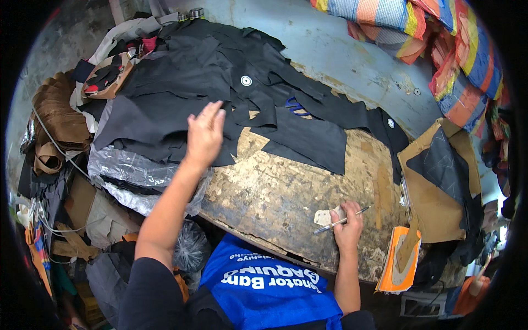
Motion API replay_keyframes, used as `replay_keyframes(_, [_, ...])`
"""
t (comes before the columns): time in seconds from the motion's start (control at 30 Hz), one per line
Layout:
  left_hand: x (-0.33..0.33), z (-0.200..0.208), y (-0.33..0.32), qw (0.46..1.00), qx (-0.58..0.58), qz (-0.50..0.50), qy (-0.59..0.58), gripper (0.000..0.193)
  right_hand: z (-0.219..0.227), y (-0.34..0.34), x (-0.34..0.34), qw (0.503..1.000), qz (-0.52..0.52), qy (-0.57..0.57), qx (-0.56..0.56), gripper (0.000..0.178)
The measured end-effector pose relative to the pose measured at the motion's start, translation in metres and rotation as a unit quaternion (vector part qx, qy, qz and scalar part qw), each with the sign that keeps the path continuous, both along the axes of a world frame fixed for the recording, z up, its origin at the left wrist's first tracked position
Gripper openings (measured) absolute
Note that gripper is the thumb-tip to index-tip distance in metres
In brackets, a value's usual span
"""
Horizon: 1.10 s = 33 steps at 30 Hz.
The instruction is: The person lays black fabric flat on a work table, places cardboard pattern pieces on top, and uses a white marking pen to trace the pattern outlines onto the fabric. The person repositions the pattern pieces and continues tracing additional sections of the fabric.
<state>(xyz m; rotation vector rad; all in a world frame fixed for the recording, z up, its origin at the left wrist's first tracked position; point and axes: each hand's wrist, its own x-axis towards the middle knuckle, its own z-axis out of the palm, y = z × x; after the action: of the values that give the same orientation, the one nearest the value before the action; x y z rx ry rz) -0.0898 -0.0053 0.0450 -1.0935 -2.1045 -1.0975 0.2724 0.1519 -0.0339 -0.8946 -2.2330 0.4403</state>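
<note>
I am spreading my left hand (204, 135), fingers released, on black fabric pieces (165, 93) at eleven o'clock; my right hand (347, 220) is gripping a slim silver pen (341, 220) over a pale template (328, 215), nothing marked yet.

Blue-handled scissors (297, 106) lie mostly buried under black fabric pieces (220, 82), only the loops showing. The worn wooden counter (286, 187) vanishes beneath that pile at its far side. Striped woven cloth (440, 49) runs off the upper edge. Small items in the left-hand clutter (49, 220) are too blurred to identify.
</note>
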Motion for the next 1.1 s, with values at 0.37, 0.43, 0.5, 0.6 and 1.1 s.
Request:
replay_keyframes(0.37, [0.191, -0.035, -0.003, 0.896, -0.191, -0.353, -0.192, 0.058, -0.001, 0.001, 0.002, 1.0, -0.005, 0.027, 0.008, 0.026])
replay_keyframes(0.43, [0.147, -0.033, -0.009, 0.952, -0.158, -0.257, -0.059, 0.058, -0.001, -0.001, 0.002, 0.999, -0.023, 0.047, -0.008, 0.025])
replay_keyframes(0.5, [0.095, -0.026, -0.021, 0.989, -0.124, -0.082, -0.01, 0.059, 0.0, -0.004, 0.0, 0.998, -0.022, 0.066, 0.01, 0.028])
replay_keyframes(0.6, [0.023, -0.016, -0.033, 0.959, -0.186, 0.196, -0.084, 0.08, 0.004, -0.009, -0.007, 0.998, 0.012, 0.055, 0.027, 0.033])
replay_keyframes(1.1, [-0.021, 0.057, 0.013, 0.973, 0.085, -0.15, -0.157, 0.067, 0.014, -0.028, -0.025, 0.988, 0.146, 0.02, 0.033, 0.039])
